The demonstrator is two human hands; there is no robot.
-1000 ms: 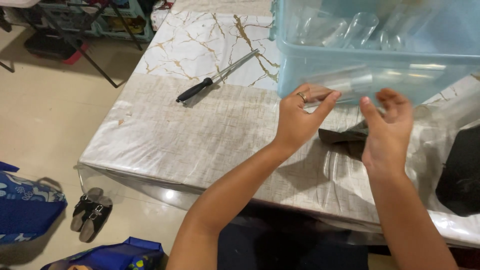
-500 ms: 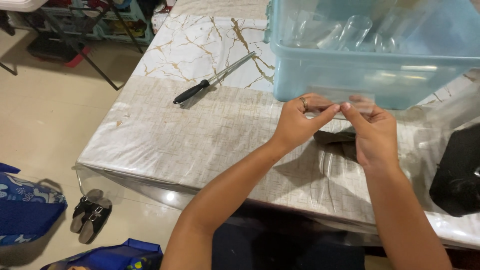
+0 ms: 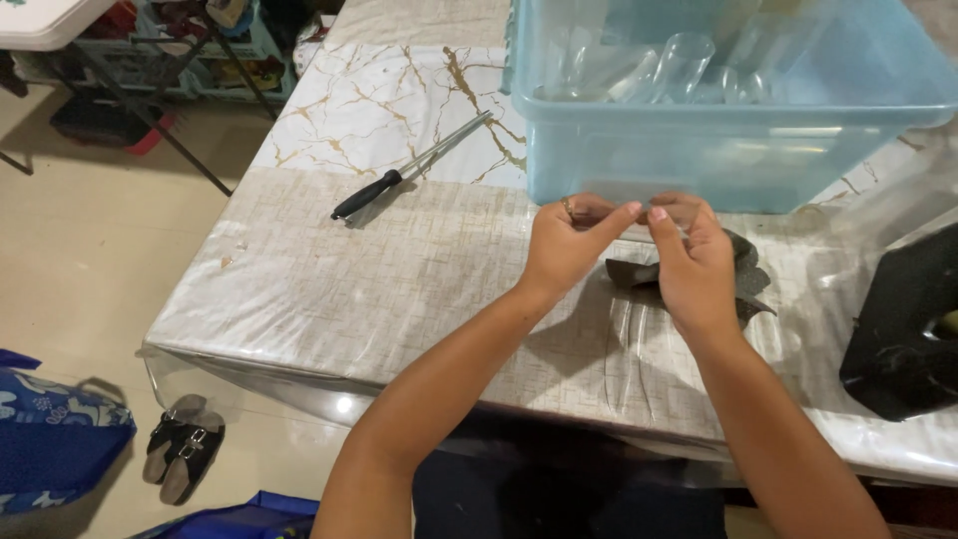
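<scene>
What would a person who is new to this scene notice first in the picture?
First, the two hands: the left hand and the right hand meet at their fingertips in the middle, pinching something clear that is hard to make out. Right behind them stands a big pale blue plastic bin with clear bottles inside. To the left, a long metal rod with a black handle lies alone on the table.

pale blue bin [image 3: 699, 150]; white, gold-veined table [image 3: 379, 100]; black-handled tool [image 3: 399, 175].

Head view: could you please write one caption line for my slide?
Both hands, left hand and right hand, pinch a small clear piece before a blue plastic bin on the table.
</scene>
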